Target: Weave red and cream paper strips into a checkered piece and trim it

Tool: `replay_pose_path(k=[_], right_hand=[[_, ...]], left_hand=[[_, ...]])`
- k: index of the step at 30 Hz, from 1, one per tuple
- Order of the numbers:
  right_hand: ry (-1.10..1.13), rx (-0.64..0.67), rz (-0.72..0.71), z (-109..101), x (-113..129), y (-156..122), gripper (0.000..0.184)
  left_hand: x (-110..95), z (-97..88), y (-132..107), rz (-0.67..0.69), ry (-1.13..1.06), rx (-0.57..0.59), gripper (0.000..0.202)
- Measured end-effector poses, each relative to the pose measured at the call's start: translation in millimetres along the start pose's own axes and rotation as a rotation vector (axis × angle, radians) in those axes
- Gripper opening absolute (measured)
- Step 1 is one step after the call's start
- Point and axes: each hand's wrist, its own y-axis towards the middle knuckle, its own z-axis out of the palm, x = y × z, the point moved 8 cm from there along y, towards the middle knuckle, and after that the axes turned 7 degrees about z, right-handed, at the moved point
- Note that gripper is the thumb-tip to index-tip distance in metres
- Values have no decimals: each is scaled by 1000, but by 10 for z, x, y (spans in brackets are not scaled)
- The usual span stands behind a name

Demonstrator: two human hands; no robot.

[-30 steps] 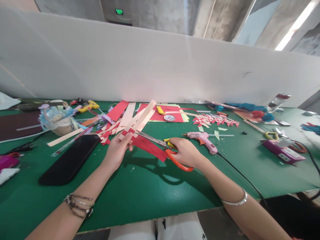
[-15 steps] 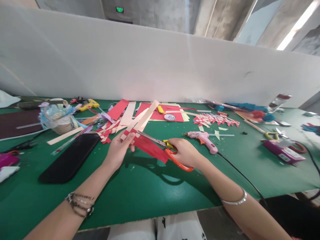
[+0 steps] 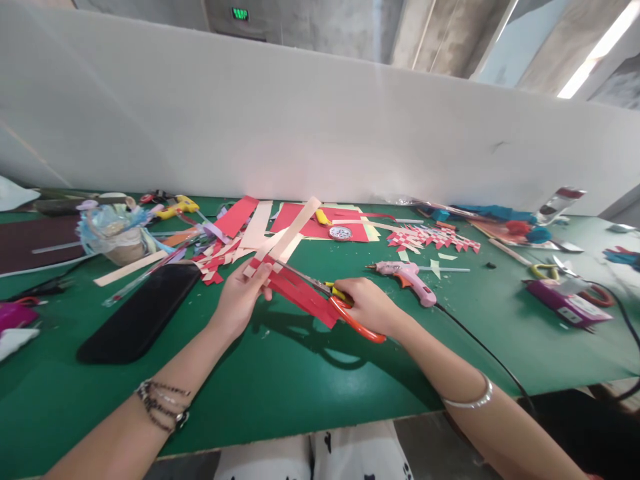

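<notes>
My left hand (image 3: 241, 298) pinches a piece of woven paper strips, its thumb over the checkered part. From that piece a red paper strip (image 3: 305, 300) hangs down to the right, and a cream paper strip (image 3: 297, 227) sticks up to the upper right. My right hand (image 3: 367, 303) is wrapped around the scissors (image 3: 359, 325), which have orange and yellow handles. Their blades point left along the top of the red paper, tips close to my left fingers. Whether the blades bite into the paper I cannot tell.
A pink glue gun (image 3: 407, 277) lies to the right, its black cord trailing forward. Red-and-cream woven paper (image 3: 435, 238) and red sheets (image 3: 295, 217) lie behind. A black case (image 3: 140, 313) is at left, and a purple box (image 3: 567, 303) with another pair of scissors at right.
Both hands keep almost the same place and grip. The scissor blades look slightly closer together against the red paper; little else differs.
</notes>
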Motion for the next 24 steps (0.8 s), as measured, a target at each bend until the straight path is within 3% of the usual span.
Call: replay_pose_path(k=[18,24], right_hand=[[-35,-15,51,-37,-30,-17,24],[61,2,48,-28,-56,-7,27]], left_hand=[[13,50,-23,-56,-78,-8,35],[-19,55,-31,-66,-66,-22,30]])
